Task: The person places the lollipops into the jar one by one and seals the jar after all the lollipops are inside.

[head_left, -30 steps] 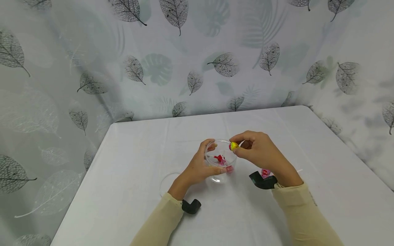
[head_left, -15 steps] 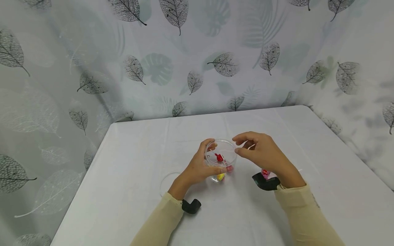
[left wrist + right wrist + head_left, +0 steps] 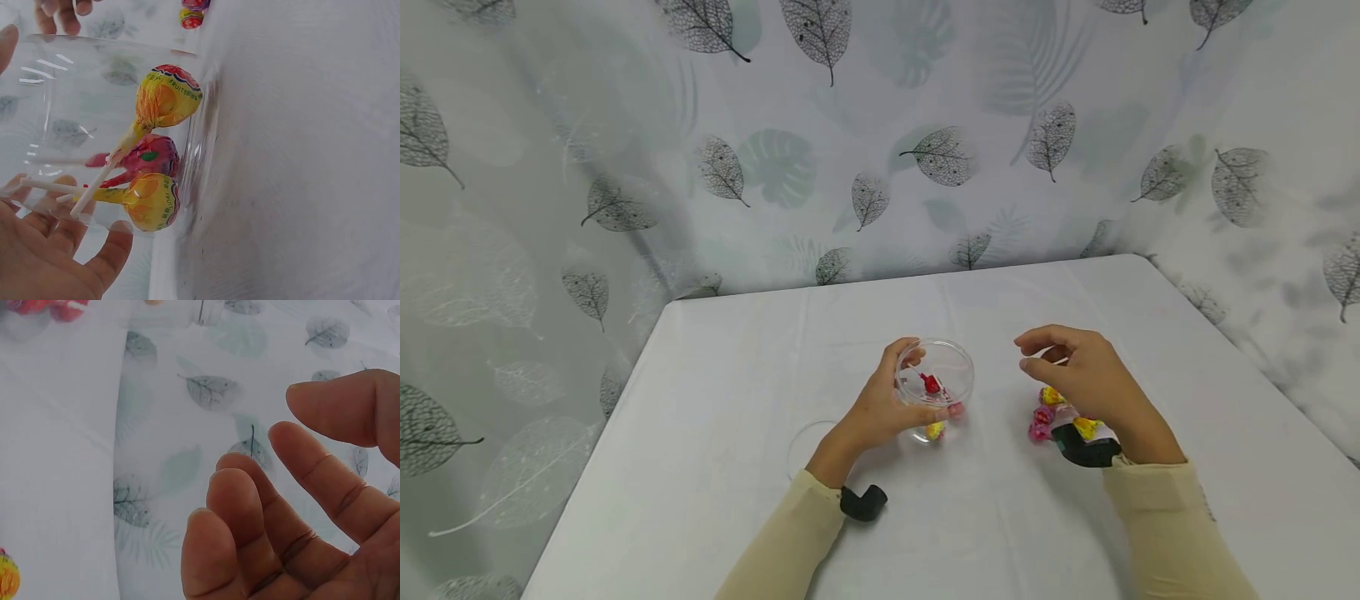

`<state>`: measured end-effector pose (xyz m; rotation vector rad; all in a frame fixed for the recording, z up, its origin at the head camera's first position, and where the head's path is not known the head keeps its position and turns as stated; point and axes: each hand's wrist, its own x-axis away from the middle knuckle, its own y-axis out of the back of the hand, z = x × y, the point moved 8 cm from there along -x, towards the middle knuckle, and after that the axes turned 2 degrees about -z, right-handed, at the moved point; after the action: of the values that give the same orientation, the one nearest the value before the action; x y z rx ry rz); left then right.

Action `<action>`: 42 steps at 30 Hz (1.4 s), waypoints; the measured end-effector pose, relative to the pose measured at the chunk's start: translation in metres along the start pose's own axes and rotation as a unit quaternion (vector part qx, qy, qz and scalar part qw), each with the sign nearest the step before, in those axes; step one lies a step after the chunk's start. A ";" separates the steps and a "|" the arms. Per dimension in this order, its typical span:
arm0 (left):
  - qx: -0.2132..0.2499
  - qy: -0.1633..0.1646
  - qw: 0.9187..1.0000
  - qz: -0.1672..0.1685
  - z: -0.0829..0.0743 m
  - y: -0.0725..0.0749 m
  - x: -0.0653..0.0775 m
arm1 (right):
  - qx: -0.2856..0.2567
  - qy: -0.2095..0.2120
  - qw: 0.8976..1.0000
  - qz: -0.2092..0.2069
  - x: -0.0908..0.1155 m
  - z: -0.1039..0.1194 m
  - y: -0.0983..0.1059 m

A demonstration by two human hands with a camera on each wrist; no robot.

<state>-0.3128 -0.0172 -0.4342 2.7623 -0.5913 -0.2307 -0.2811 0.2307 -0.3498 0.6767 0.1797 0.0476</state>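
Clear jar (image 3: pixel 953 358): smooth transparent wall, round mouth with a glossy rim, curved lower edge, white streaks of reflected light. Left hand (image 3: pixel 880 408) grasps it from its 8 o'clock side, thumb across at 6, fingers round the far side near 11; whether the base touches the cloth, cannot tell. Inside, seen from the left wrist: two yellow lollipops (image 3: pixel 169 97) and a reddish-pink lollipop (image 3: pixel 153 156), ball heads in crinkled printed wrappers gathered onto thin pale sticks. Heads sit toward the base, sticks lean toward the mouth, just beside the left fingertips through the wall. Right hand (image 3: pixel 1078 367) at the jar's 3 o'clock, apart from it, released: fingers loosely curved, thumb and forefinger parted. Loose lollipops (image 3: pixel 1042 417), pink and yellow, cluster beneath that hand on white cloth (image 3: pixel 985 500), between the jar's 3 and 4 o'clock. Thin clear ring (image 3: pixel 795 439) at 8 o'clock; leaf-print backdrop (image 3: pixel 820 108) at 12.
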 end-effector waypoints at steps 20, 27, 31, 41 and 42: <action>-0.013 -0.002 1.000 -0.006 0.001 0.000 0.000 | 0.053 -0.089 0.994 0.046 0.005 -0.074 0.004; -0.007 -0.008 1.000 -0.001 0.001 0.000 0.000 | 0.094 -0.122 0.985 0.075 0.004 -0.092 -0.003; -0.004 -0.011 1.000 -0.001 0.000 0.000 -0.001 | 0.119 -0.134 0.980 0.090 0.003 -0.096 -0.005; -0.004 -0.010 1.000 -0.003 0.000 0.000 0.000 | 0.146 -0.130 0.976 0.098 0.001 -0.098 -0.010; -0.004 -0.010 1.000 -0.003 0.000 0.000 0.000 | 0.148 -0.128 0.976 0.097 0.001 -0.098 -0.010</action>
<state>-0.3131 -0.0173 -0.4341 2.7573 -0.5860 -0.2613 -0.2977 0.2835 -0.4313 0.9899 -0.1316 0.1223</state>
